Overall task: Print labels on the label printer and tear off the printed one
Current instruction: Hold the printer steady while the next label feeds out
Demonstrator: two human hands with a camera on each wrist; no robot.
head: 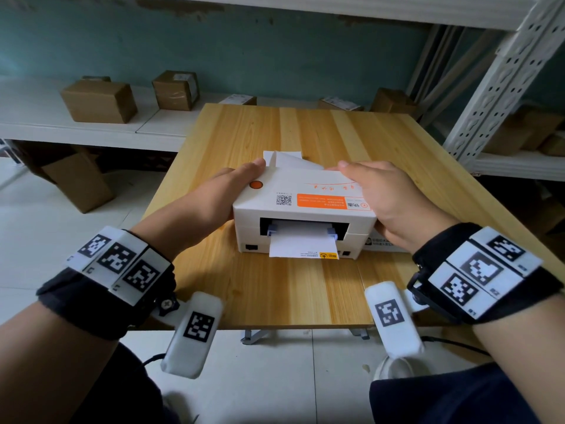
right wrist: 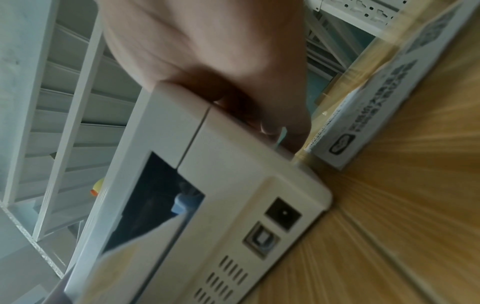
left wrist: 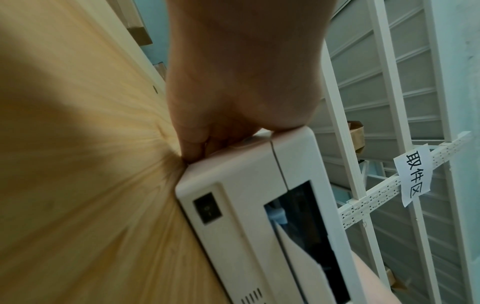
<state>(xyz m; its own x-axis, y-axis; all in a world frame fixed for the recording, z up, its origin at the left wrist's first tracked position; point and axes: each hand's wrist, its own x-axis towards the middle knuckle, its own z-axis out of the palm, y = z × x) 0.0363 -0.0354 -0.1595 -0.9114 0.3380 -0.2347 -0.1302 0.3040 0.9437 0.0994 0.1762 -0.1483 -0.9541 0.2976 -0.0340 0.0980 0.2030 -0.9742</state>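
Observation:
A white label printer [head: 305, 191] stands in the middle of the wooden table [head: 275, 289], its back with the ports facing me. White paper [head: 301, 244] runs into its near slot. A printed label [head: 284, 159] curls up out of the far side. My left hand [head: 232, 185] grips the printer's left side, thumb on top beside the orange button [head: 256, 184]; the left wrist view shows its fingers [left wrist: 192, 148] curled down the printer's side wall [left wrist: 233, 195]. My right hand [head: 373, 185] grips the right side, its fingers [right wrist: 285, 127] curled along the printer [right wrist: 233, 164].
A white printed carton [head: 382, 243] lies against the printer's right side, also seen as the carton [right wrist: 389, 92]. Cardboard boxes [head: 99, 101] sit on the white shelf behind. A perforated metal rack [head: 504, 71] stands at the right, with a paper sign [left wrist: 413, 174] on it.

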